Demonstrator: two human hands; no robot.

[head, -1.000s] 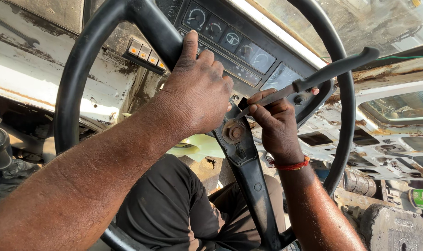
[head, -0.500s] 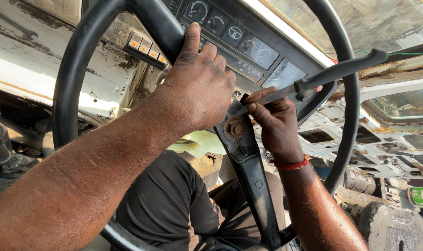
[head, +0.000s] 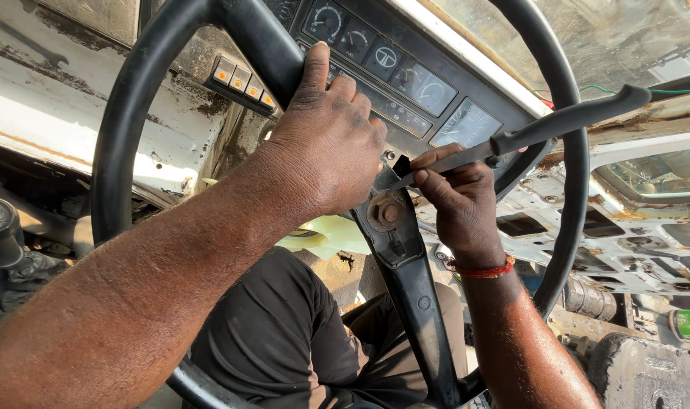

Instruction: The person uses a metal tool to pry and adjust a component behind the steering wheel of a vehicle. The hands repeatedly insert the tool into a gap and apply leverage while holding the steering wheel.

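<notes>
1. The left hand (head: pixel 333 136) lies curled over the middle of the big black steering wheel (head: pixel 125 113)
2. The right hand (head: pixel 458 197) pinches a long tool (head: pixel 511 140)
3. The tool slants, handle up right, tip down left by the centre nut (head: pixel 386 212)

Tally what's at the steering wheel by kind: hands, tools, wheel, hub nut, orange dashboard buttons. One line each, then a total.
Hands: 2, the left hand over the hub, the right hand on the tool
Tool: 1, a black-handled screwdriver
Steering wheel: 1
Hub nut: 1
Orange buttons: 4
Total: 9
</notes>
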